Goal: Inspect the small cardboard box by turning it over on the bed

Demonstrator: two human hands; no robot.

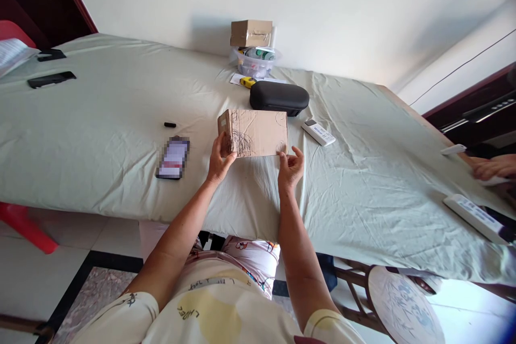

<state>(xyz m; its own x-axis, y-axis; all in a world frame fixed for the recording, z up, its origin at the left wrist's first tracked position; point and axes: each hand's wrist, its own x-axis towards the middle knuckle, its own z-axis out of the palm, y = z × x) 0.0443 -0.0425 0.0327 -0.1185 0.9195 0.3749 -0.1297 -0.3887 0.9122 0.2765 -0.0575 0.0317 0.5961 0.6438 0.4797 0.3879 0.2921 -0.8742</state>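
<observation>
A brown cardboard box [262, 131] with black scribbles on its face is tilted up over the cloth-covered table. My left hand [220, 160] grips its lower left corner, thumb on the front and fingers round the side. At the lower right corner my right hand [291, 168] pinches the edge between thumb and fingers. Just behind the box lies a black hard case [279, 97]. To the right of it is a white remote-like device [318, 133]. A phone [173, 158] with a blurred screen lies left of my left hand, below a small black piece [170, 124].
At the wall, another cardboard box [251, 33] sits on a clear plastic tub [256, 67] of items. A yellow tape measure [247, 82] lies before it. Another person's hand [495, 166] is at the right edge, near a second white device [478, 217]. Black objects [52, 79] lie far left.
</observation>
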